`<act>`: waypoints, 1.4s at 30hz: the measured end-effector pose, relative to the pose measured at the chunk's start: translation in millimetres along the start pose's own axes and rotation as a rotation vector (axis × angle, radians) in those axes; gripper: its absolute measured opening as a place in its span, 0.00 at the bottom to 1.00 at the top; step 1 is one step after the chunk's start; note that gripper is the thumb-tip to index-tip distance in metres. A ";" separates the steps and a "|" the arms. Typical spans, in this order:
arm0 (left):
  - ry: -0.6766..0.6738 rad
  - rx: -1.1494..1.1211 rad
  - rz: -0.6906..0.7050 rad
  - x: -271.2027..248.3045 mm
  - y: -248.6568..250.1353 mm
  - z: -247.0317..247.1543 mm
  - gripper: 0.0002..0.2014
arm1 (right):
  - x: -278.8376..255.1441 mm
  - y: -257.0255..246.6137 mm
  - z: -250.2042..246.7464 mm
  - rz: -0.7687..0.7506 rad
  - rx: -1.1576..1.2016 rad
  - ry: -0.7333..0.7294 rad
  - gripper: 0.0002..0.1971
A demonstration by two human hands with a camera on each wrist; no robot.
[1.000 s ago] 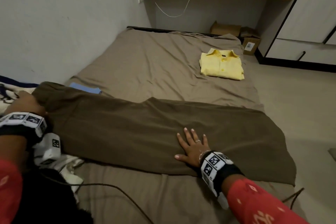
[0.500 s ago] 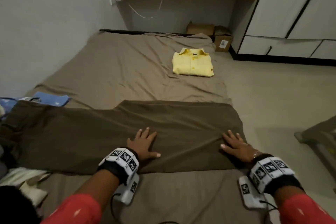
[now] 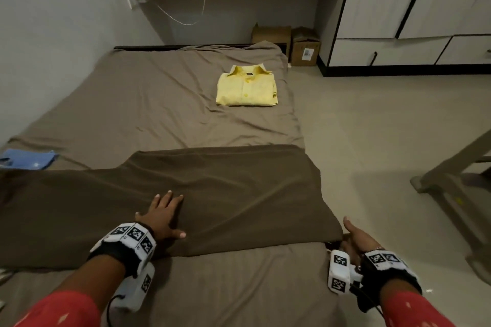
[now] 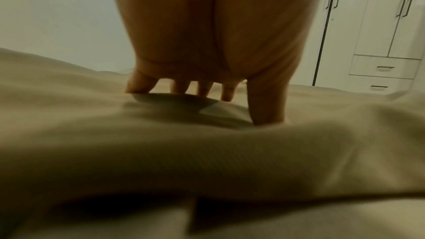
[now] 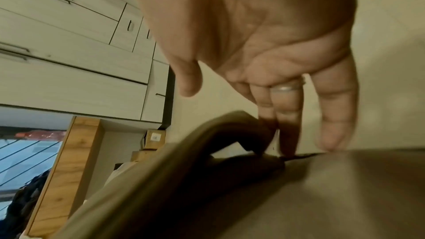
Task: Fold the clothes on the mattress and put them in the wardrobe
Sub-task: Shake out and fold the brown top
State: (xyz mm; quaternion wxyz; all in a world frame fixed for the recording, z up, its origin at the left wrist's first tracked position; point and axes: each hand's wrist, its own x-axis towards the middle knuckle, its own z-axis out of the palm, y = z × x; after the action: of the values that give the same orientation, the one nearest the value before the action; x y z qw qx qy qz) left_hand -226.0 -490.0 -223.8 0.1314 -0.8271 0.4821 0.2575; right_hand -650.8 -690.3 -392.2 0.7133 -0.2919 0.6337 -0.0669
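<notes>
- The dark brown garment (image 3: 186,194) lies spread flat across the near part of the mattress (image 3: 148,103); its left end goes out of the head view.
- The left hand (image 3: 162,216) lies flat on the garment near its front edge, palm down, fingers straight and a little spread, thumb out to the right. In the left wrist view the fingertips (image 4: 266,108) press into the cloth.
- The right hand (image 3: 357,237) is at the near right corner of the garment, at the mattress edge. In the right wrist view its fingers (image 5: 287,124) go down straight beside the raised cloth edge, thumb apart; I cannot tell if they pinch it.
- A folded yellow shirt (image 3: 247,86) lies far on the mattress, well apart from the garment.
- The white wardrobe (image 3: 425,8) stands at the far right, doors closed.
- A blue cloth (image 3: 29,158) lies at the left edge.
</notes>
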 end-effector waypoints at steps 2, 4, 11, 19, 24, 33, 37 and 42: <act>0.006 0.001 -0.019 0.7 0.6 1.1 0.49 | 6.5 -2.2 0.7 -0.053 0.157 -0.044 0.46; 0.013 0.002 -0.028 2.2 2.8 3.0 0.49 | -31.4 -12.9 18.3 -0.096 0.174 -0.074 0.36; 0.021 0.011 -0.063 2.5 7.0 6.2 0.47 | -36.0 -28.8 27.8 -0.187 0.340 -0.139 0.23; 0.021 0.003 -0.074 5.0 8.6 6.3 0.47 | -38.3 -66.1 23.1 -0.386 0.172 -0.121 0.26; 0.027 0.003 -0.079 4.9 9.1 6.8 0.48 | -24.8 -77.9 6.9 -0.554 0.188 0.091 0.11; 0.031 0.005 -0.087 3.6 8.8 6.8 0.48 | -25.7 -79.0 11.8 -0.690 0.295 0.085 0.10; 0.042 0.008 -0.088 2.2 10.0 6.8 0.48 | -25.9 -77.2 14.5 -0.502 -0.011 0.000 0.14; 0.061 0.028 -0.106 3.6 10.7 9.7 0.47 | -19.2 -54.0 30.4 -0.322 0.083 -0.206 0.23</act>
State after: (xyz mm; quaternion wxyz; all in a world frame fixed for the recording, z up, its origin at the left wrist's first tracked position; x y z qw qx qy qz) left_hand -236.8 -493.4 -233.5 0.1416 -0.8569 0.4450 0.2182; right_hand -610.9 -715.6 -347.7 0.7658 -0.3652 0.4992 -0.1761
